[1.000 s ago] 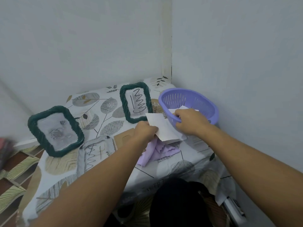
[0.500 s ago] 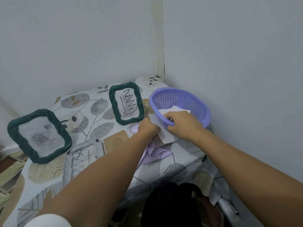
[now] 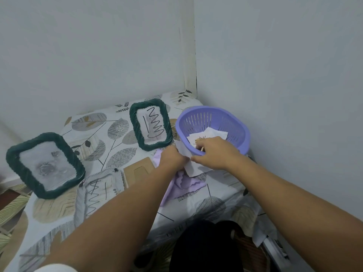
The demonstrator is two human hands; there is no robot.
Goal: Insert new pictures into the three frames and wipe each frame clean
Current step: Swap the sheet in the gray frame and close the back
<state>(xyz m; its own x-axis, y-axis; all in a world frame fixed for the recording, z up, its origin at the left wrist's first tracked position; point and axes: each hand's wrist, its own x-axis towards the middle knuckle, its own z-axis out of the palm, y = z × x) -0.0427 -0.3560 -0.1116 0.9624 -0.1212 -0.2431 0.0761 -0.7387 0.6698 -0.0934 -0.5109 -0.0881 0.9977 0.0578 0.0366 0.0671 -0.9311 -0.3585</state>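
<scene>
Two dark green frames stand on the leaf-patterned table: one [image 3: 45,165] at the left with a grey picture, one [image 3: 150,124] at the back with a black zigzag drawing. A pale frame [image 3: 98,191] with a zigzag drawing lies flat beside its brown backing board [image 3: 137,171]. My left hand [image 3: 172,158] and my right hand [image 3: 214,154] both pinch a white paper sheet [image 3: 193,167] at the near rim of the purple basket [image 3: 235,130]. More paper pictures [image 3: 208,134] lie inside the basket. A lilac cloth [image 3: 184,185] lies crumpled under my hands.
The table sits in a corner, with walls close behind and to the right. Its front edge [image 3: 196,218] drops off toward my dark-clothed lap. A patterned floor shows at the far left.
Both hands with the paper sheet have shifted toward the basket rim. The view has panned slightly, so the frames sit a little further left.
</scene>
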